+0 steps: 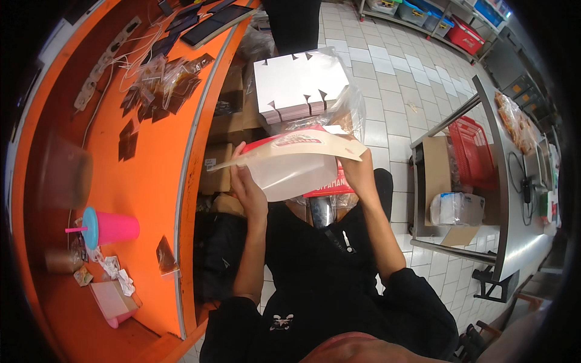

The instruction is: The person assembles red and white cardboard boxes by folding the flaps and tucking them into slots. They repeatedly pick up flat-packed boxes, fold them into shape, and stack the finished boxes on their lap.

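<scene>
A partly folded cream-and-red paperboard carton (284,172) is held in front of the black shirt (333,290), clasped at opposite ends by the left hand (248,184) and right hand (358,172), while a stack of white cardboard blanks (299,85) is seen just beyond, beside an orange counter (145,199).

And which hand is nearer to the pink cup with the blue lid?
Left. The left hand holds the cardboard piece at its left side, right of the pink cup; the right hand holds the opposite side, farther right.

Cream carton (287,158), red-printed, perhaps whitish below
</scene>
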`<control>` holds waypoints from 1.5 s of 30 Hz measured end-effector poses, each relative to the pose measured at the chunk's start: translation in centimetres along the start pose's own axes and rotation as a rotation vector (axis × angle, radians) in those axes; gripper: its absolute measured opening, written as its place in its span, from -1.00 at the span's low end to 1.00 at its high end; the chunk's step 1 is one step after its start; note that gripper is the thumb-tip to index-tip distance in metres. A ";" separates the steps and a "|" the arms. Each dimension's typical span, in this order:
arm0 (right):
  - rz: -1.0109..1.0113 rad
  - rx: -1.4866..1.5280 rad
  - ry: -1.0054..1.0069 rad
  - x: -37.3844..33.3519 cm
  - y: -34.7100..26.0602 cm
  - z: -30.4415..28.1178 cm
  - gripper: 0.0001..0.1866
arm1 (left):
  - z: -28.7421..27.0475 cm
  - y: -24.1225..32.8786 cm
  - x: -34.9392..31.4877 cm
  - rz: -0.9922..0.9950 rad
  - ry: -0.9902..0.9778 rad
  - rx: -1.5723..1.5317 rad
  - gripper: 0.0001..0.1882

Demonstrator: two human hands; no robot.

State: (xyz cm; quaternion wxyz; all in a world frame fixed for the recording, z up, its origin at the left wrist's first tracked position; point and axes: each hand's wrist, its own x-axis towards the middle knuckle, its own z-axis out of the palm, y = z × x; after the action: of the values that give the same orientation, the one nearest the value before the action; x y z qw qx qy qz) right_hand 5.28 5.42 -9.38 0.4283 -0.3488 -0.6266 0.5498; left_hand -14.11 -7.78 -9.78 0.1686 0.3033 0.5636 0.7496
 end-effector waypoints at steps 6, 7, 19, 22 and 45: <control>-0.057 0.105 -0.075 -0.9 -0.7 1.1 -0.49 | 0.2 -3.2 -1.1 -0.186 0.070 -0.039 -0.45; -0.052 0.134 -0.059 -1.0 -0.5 1.0 -0.47 | 0.4 -3.5 -1.2 -0.181 0.046 -0.052 -0.44; 0.390 0.415 0.187 2.8 1.1 -3.4 -0.37 | 2.5 -0.6 3.1 0.202 -0.879 0.358 0.52; 0.291 0.494 -0.078 4.0 0.4 -5.6 -0.19 | 4.4 -2.9 5.7 0.210 -0.707 0.204 0.38; 0.685 0.031 -0.076 3.3 13.1 -5.3 0.11 | 6.4 -17.3 1.0 -0.565 -0.459 0.752 -0.01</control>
State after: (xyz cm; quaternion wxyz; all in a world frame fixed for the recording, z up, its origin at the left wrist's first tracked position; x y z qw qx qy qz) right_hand 8.40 12.48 -21.62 0.2005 -0.5116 -0.4802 0.6837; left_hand -12.33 2.88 -24.71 0.3628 0.3355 0.8022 0.3352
